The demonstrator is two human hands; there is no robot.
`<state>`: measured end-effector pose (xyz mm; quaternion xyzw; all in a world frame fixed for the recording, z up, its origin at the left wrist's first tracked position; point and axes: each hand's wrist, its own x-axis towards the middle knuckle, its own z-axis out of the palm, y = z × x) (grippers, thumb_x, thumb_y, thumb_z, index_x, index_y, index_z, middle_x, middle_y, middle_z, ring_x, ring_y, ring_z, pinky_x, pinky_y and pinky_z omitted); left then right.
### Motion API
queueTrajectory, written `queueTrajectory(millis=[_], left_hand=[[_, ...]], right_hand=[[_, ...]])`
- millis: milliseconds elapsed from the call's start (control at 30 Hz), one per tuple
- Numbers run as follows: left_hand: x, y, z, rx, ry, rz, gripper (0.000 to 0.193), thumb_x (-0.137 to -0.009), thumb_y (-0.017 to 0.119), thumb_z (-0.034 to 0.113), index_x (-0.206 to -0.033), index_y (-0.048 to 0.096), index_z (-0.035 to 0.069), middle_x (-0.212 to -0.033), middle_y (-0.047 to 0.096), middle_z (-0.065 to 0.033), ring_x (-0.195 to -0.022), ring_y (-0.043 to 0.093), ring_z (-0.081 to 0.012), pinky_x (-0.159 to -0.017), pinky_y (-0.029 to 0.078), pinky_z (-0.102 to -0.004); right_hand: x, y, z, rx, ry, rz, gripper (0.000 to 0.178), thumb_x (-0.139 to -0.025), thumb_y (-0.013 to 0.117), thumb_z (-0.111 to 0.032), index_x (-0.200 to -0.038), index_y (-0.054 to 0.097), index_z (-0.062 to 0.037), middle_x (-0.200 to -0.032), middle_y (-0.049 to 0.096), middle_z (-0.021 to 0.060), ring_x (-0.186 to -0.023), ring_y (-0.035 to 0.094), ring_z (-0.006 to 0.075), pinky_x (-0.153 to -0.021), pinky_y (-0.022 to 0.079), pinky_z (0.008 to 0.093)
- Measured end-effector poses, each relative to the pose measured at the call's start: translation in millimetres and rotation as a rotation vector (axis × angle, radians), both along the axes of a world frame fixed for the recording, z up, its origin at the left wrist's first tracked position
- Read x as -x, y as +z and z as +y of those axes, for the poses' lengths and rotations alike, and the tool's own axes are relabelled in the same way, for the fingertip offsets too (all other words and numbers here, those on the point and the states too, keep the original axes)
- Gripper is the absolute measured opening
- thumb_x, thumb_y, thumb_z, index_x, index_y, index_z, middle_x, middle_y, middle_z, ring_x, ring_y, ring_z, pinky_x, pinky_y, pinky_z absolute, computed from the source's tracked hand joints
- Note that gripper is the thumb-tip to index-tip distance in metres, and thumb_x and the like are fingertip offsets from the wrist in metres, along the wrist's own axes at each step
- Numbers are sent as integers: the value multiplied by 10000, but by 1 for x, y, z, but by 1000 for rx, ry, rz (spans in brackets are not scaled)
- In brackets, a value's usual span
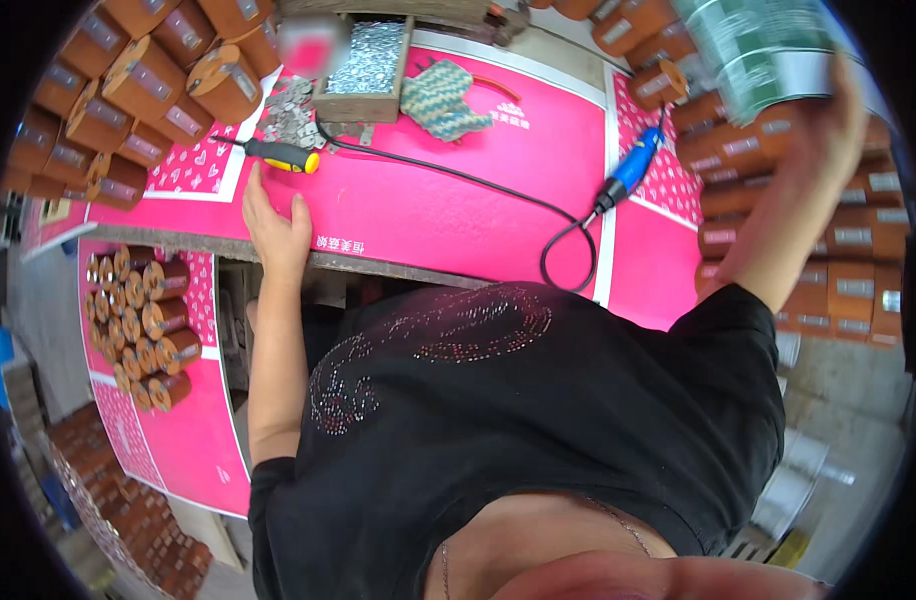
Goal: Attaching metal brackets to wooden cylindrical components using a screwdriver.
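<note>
My left hand [278, 228] rests at the near edge of the pink-covered table [418, 215], thumb and fingers apart, holding nothing. Just beyond its fingertips lies a screwdriver [283, 156] with a grey, black and yellow handle. My right arm reaches far out to the right. There my right hand [840, 108] is beside a green and white object [753, 55], perhaps a package, above the stacked brown cylinders [743, 150]. Its fingers are blurred and partly hidden, so their grip does not show. A blue power screwdriver [630, 165] with a black cord lies on the table's right part.
At the back stands a wooden box [363, 75] of small shiny metal pieces, with flat metal plates [293, 118] beside it. A patterned knit cloth [443, 100] lies to its right. Brown cylinders [143, 85] are piled at left, and more cylinders [138, 320] stand on a lower pink surface.
</note>
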<state>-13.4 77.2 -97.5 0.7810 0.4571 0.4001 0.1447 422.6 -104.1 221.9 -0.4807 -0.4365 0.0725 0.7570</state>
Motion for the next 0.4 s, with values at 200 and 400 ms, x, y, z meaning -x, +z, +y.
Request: queueTrajectory(millis=[200,400], left_hand=[[-3,34,-49,117,-192,-201,594,-768,621,69,-1303,377,-18,-1251,459,-223,-1175,440,-354,-991,338,-416],[25,35,-85,164,-233,-291,594,-779,619,55,-1315,372,-13,-1282,449,-206,-1209,429,-339,-1046,286,-404]], right_hand=[[31,-143,-3,481,133,254,478,-823,639,-279,-1167,531,36,-1140,591,121,-1001,580,196,-906,444,328],[31,-195,12,688,263,616,638,-809,655,-346,-1290,423,4,-1273,511,159,-1148,514,280,-1001,394,412]])
